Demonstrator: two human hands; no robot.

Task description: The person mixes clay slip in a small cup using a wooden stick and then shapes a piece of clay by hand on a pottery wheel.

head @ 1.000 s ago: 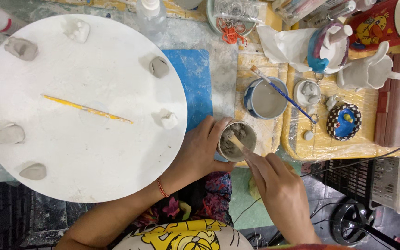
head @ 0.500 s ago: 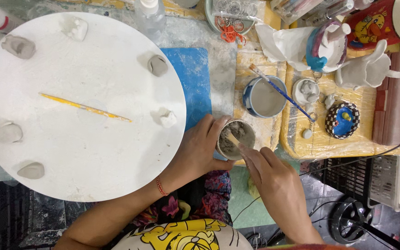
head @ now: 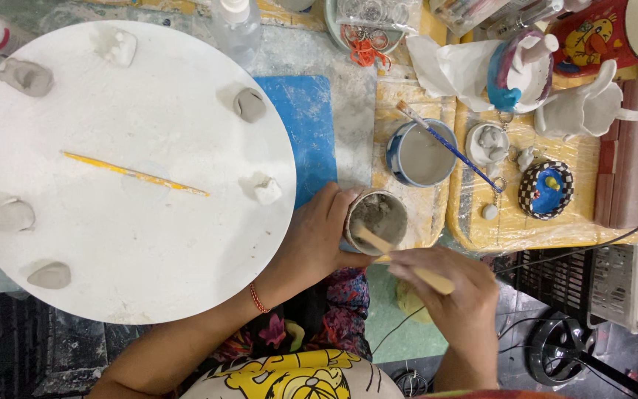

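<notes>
Since the earlier frame the right hand point(head: 455, 295) has drawn back slightly toward the body, and the wooden stick point(head: 400, 260) now leans lower across the cup's rim. The left hand point(head: 319, 240) wraps its grip around the small clay-smeared cup point(head: 375, 220), fingers pressed against its left side. The cup sits at the table's near edge, just right of the round white board point(head: 127, 244). The right grip pinches the stick, whose tip rests in the grey slip inside the cup. A blue-rimmed bowl point(head: 422, 154) with a paintbrush point(head: 448, 146) stands just beyond.
</notes>
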